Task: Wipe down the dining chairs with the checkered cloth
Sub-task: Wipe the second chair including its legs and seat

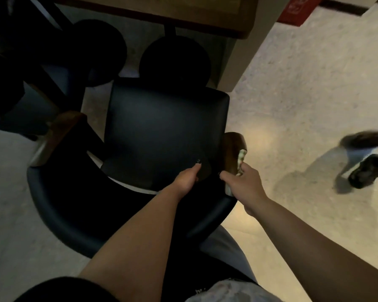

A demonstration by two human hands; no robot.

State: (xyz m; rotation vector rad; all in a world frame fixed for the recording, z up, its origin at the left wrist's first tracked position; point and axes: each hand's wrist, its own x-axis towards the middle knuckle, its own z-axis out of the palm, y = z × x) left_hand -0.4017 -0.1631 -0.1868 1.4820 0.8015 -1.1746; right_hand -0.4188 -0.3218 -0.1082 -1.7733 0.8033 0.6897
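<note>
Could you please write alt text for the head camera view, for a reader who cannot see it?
Seen from above, a person's right hand grips a green-and-white checkered cloth against the brown wooden armrest of a black padded dining chair, while the left hand rests at the seat's rear edge. The chair stands on a pale speckled floor beside a wooden table.

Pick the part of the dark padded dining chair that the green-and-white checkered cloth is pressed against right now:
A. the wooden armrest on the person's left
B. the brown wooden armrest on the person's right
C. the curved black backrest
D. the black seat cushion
B: the right hand holds the green-and-white checkered cloth against the brown wooden armrest on the chair's right side, beside the seat cushion.
</note>
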